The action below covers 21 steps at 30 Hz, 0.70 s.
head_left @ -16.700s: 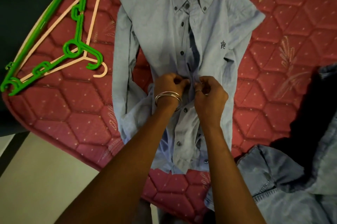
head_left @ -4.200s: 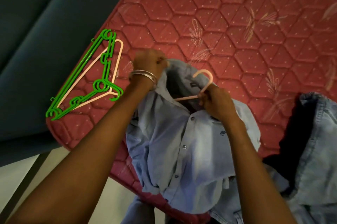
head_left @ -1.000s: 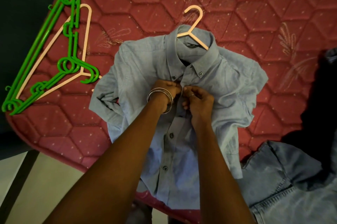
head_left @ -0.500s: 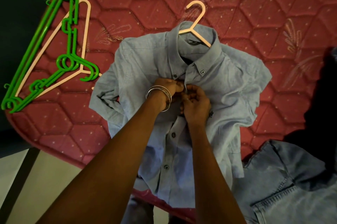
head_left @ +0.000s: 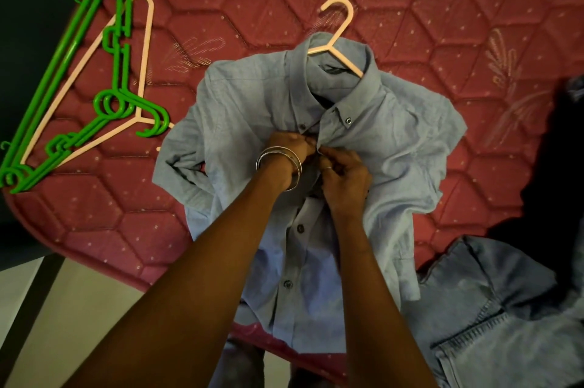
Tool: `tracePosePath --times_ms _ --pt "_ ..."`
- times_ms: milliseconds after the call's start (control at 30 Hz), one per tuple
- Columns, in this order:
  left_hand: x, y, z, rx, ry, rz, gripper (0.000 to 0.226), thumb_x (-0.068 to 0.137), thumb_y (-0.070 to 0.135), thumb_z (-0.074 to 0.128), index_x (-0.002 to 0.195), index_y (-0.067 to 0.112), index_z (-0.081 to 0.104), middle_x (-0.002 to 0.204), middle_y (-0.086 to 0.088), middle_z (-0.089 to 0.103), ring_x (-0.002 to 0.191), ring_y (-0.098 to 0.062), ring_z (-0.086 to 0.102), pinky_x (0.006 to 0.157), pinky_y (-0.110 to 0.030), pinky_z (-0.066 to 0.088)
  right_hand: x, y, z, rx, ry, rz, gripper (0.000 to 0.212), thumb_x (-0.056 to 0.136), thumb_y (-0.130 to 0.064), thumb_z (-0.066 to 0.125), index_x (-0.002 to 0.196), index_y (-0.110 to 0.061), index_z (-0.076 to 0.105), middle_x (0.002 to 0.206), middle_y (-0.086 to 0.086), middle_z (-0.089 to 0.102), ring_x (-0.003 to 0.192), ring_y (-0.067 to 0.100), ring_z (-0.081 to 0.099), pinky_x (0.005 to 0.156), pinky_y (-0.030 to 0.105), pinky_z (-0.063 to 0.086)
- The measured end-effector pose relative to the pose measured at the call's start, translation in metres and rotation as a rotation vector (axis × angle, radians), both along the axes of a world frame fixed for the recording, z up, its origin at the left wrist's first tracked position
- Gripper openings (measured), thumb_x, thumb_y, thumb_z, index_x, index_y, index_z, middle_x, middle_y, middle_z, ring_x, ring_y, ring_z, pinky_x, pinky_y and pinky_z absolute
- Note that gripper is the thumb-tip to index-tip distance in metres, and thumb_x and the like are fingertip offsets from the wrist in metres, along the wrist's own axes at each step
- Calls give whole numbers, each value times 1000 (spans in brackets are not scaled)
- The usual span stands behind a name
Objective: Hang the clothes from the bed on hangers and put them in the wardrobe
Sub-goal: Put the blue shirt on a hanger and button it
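A light blue button-up shirt (head_left: 246, 109) lies front-up on the red quilted bed (head_left: 240, 2). A pink hanger (head_left: 335, 29) is inside it, with the hook sticking out past the collar. My left hand (head_left: 292, 147), with metal bangles on the wrist, and my right hand (head_left: 343, 177) meet at the shirt's placket just below the collar. Both pinch the fabric edges there. The button between my fingers is hidden.
Several green hangers (head_left: 68, 71) and another pink hanger (head_left: 143, 49) lie stacked at the bed's left edge. A denim garment (head_left: 493, 318) is crumpled at the lower right, beside a dark garment (head_left: 556, 172). Pale floor (head_left: 63, 308) shows below the bed's corner.
Over the last second my hands stayed at the placket below the collar, with small finger movements. Earlier the hanger went into the shirt's neck.
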<state>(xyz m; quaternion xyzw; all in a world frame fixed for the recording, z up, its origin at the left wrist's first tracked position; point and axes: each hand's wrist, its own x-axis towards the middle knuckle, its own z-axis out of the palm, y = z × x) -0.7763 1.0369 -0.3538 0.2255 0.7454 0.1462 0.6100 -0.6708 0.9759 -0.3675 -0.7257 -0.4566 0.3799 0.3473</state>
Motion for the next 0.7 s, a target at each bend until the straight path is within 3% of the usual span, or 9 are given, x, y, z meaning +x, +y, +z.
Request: tracePosePath --times_ms 67,133,200,333,500,700 --pt "0 1 1 -1 16 15 9 78 10 68 83 3 69 92 -14 71 92 -29 67 84 -49 55 3 3 -2 -33 57 6 17 82 -23 63 86 -14 77 82 -2 64 69 8 60 69 21 50" --pt "2 -1 1 6 19 5 7 77 10 69 81 6 70 91 -14 71 92 -30 67 84 -48 55 7 7 -6 -120 163 -48 21 86 -30 64 69 -21 71 73 2 65 60 20 64 59 38 54" --pt "1 -4 1 24 14 -1 5 74 11 70 79 11 73 88 -13 72 91 -32 68 82 -49 56 9 9 -7 -169 264 -102 21 89 -23 66 69 -17 69 65 8 66 50 20 61 51 35 52" --pt "-2 -8 3 36 -16 -19 13 80 13 68 69 20 69 85 -11 72 88 -30 68 83 -45 56 5 11 -5 -220 359 -161 13 83 -8 71 88 4 71 71 17 69 45 12 58 48 23 49" --pt "-3 -13 6 79 -84 -49 9 81 27 72 75 20 72 76 -4 71 76 -19 68 75 -38 58 1 11 -5 -227 388 -204 3 84 4 65 82 2 67 61 9 62 41 5 53 45 17 46" --pt "8 -16 8 238 311 -155 23 82 32 70 93 13 75 86 -8 74 77 -22 68 75 -30 54 -7 8 -13 -233 363 -201 6 80 1 69 79 -5 68 64 12 65 51 21 58 51 30 49"
